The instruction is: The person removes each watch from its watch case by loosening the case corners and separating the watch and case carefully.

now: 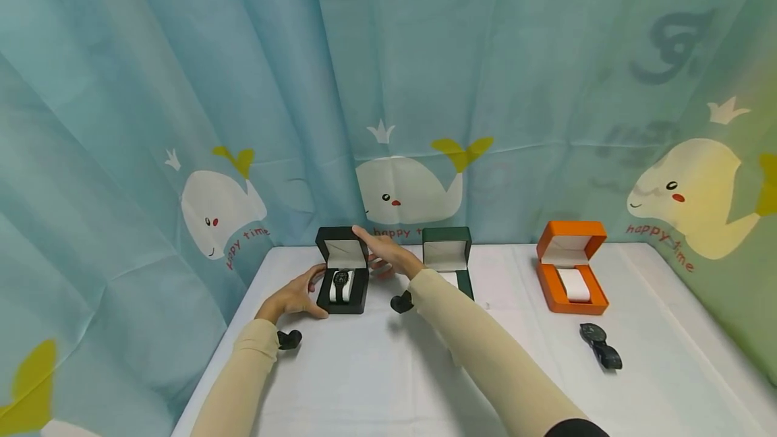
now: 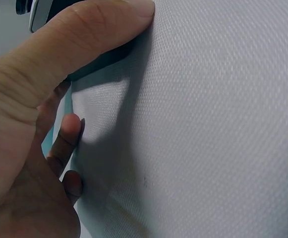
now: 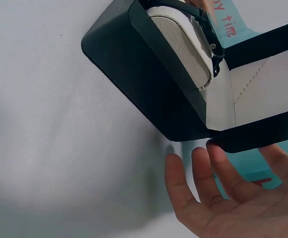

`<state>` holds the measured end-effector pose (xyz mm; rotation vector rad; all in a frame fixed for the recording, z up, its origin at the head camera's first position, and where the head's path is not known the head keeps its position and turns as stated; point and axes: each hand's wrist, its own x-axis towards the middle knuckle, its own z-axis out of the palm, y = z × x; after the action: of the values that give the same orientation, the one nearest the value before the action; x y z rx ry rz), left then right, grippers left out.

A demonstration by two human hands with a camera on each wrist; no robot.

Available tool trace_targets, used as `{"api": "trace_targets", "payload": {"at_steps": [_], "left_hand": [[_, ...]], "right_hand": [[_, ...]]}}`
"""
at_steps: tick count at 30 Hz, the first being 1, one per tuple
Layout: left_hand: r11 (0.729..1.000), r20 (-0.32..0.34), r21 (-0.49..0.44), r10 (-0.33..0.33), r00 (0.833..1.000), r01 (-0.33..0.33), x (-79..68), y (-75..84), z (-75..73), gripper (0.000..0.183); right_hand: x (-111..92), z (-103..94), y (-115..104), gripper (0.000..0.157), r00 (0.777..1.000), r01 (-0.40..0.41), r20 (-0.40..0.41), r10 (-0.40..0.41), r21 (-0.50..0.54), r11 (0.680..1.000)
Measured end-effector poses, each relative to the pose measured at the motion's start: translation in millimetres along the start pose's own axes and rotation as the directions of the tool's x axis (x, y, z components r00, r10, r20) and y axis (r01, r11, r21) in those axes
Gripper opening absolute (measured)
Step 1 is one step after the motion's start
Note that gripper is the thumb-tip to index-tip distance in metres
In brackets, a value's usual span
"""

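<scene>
A black watch box [image 1: 358,297] stands on the table with its lid [image 1: 342,235] raised. A black watch [image 1: 340,279] is wrapped round the white cushion inside. My left hand [image 1: 295,297] grips the box at its left side, thumb by the front corner and fingers farther back. In the left wrist view the thumb [image 2: 99,27] presses on the dark box. My right hand [image 1: 391,255] touches the right edge of the lid, thumb at its top. Its other fingers [image 3: 230,176] are extended in the right wrist view, beside the hinge end of the box.
An open green watch box [image 1: 446,236] stands right of the black one, partly hidden by my right sleeve [image 1: 473,329]. Farther right is an open orange watch box [image 1: 549,288] with a white cushion. A black watch [image 1: 601,346] lies before it. A printed curtain [image 1: 400,73] hangs behind the table.
</scene>
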<state>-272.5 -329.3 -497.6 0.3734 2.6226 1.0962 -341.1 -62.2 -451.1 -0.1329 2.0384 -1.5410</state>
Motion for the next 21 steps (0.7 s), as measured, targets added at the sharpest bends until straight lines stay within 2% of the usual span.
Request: {"api": "trace_targets", "payload": {"at_steps": [7,21], "left_hand": [[1.000,-0.001,-0.012,-0.002,1.000,0.002,-2.6,-1.9,-1.4,0.116],[0.999,-0.002,0.012,0.038,0.999,-0.038,-0.1,-3.1,-2.4,0.114]], "right_hand": [[-2.4,2.3,-0.8,0.108,1.000,0.021,0.019,-0.020,-0.027,0.999],[-15.6,-8.1,3.4,0.110,0.997,0.075,0.026,-0.073,-0.083,0.994]]}}
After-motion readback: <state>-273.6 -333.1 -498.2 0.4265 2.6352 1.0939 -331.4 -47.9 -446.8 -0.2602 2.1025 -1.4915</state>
